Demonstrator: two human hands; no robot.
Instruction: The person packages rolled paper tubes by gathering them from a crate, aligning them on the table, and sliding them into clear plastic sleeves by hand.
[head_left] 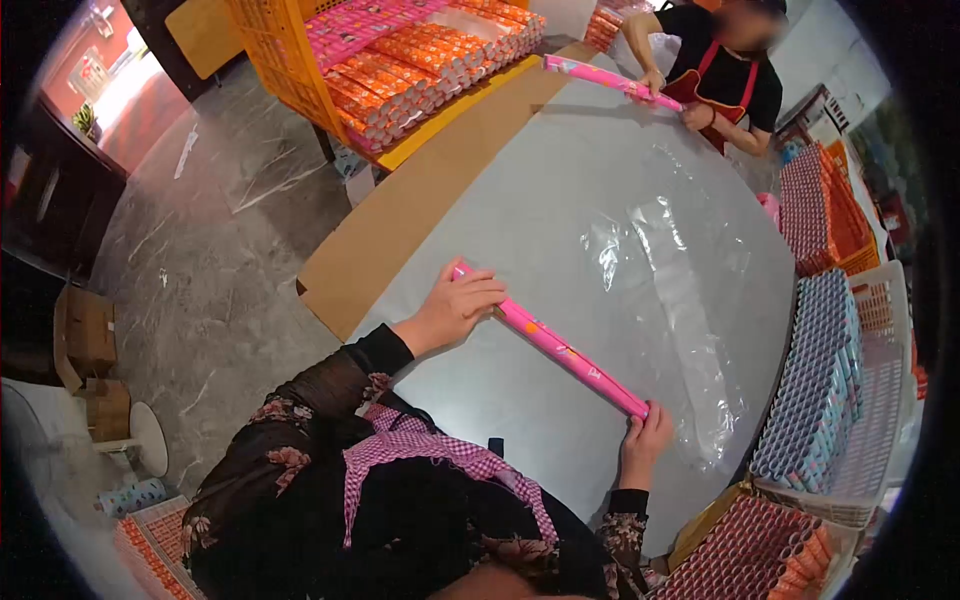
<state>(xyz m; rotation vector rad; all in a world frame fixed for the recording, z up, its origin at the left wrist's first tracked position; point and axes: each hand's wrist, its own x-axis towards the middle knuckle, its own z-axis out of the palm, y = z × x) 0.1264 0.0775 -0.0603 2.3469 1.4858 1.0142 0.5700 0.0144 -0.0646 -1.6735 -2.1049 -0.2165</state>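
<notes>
A long pink printed roll (pixel 555 348), which looks like wrapping paper, lies slantwise over the grey table (pixel 500 390). My left hand (pixel 458 308) is closed over its upper left end. At the lower right end, my right hand (pixel 648 442) grips the roll with the fingers around its tip. Just right of the roll, clear plastic sleeves (pixel 680 300) lie crumpled and shiny on the table top. Whether the roll touches the table, I cannot tell.
Across the table a person in a red apron (pixel 718 85) holds another pink roll (pixel 600 80). A yellow crate (pixel 290 75) of orange and pink rolls stands at the far left. Baskets of blue rolls (pixel 815 375) and red rolls (pixel 745 560) line the right side. Cardboard (pixel 400 215) edges the table.
</notes>
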